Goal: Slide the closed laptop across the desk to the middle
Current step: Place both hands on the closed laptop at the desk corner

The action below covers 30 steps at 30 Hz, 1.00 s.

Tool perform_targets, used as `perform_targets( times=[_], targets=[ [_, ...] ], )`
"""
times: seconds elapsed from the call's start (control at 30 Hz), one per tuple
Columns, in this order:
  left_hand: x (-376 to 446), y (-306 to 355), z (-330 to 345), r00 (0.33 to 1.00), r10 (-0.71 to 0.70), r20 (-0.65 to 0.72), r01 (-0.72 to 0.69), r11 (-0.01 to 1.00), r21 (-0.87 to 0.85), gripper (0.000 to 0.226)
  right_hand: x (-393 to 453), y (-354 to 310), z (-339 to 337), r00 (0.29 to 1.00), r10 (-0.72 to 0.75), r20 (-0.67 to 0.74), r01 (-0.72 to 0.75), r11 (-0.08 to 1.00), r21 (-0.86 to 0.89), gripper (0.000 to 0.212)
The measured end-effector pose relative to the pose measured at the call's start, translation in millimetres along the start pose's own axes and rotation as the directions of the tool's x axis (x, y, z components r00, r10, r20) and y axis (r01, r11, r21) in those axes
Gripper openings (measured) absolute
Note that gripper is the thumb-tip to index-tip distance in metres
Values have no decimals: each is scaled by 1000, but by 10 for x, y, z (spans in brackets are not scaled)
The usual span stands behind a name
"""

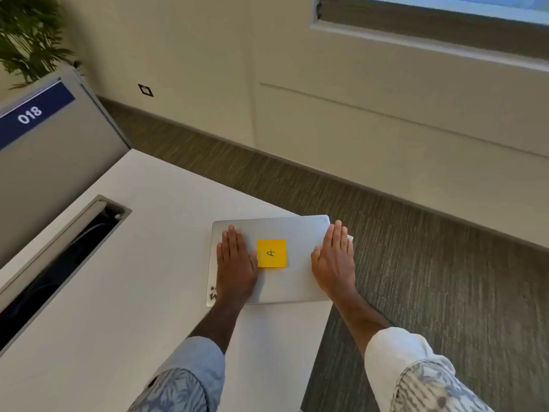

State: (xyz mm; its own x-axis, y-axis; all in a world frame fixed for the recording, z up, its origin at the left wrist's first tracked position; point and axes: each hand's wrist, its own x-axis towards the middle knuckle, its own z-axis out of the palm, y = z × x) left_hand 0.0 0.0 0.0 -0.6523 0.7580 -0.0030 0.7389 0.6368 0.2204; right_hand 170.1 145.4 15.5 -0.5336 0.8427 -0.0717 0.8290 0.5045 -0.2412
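Observation:
A closed silver laptop (294, 230) lies at the right corner of the white desk (148, 263), its far right corner reaching past the desk's edge. A yellow sticky note (271, 253) with a handwritten mark is stuck on the middle of the lid. My left hand (236, 264) rests flat, palm down, on the left part of the lid, fingers together. My right hand (334, 263) lies flat on the lid's right edge, fingers straight. Neither hand curls around the laptop.
A long cable slot (68, 257) with a metal frame is cut into the desk at the left. A grey partition (53, 162) with a blue label reading 018 stands behind it. Carpet floor (430, 278) drops away right of the desk. A plant (29, 34) is at the far left.

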Motion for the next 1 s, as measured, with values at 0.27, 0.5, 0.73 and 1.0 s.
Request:
perform_targets(
  times=[0.27, 0.5, 0.73, 1.0],
  targets=[
    [-23, -211, -21, 984, -175, -38, 175, 984, 10, 61, 12, 26, -48, 1000, -3, -19, 1, 994, -111, 61],
    [-64, -179, -52, 964, -264, -29, 265, 962, 60, 58, 21, 11, -16, 999, 27, 18, -25, 996, -80, 62],
    [-51, -112, -154, 954, -300, -15, 300, 950, 80, 57, 22, 14, 11, 998, 56, 24, -55, 998, -4, 59],
    [77, 7, -205, 885, -460, 69, 465, 882, -77, 64, 29, -37, 34, 996, 88, -21, -87, 995, 52, 56]
  ],
)
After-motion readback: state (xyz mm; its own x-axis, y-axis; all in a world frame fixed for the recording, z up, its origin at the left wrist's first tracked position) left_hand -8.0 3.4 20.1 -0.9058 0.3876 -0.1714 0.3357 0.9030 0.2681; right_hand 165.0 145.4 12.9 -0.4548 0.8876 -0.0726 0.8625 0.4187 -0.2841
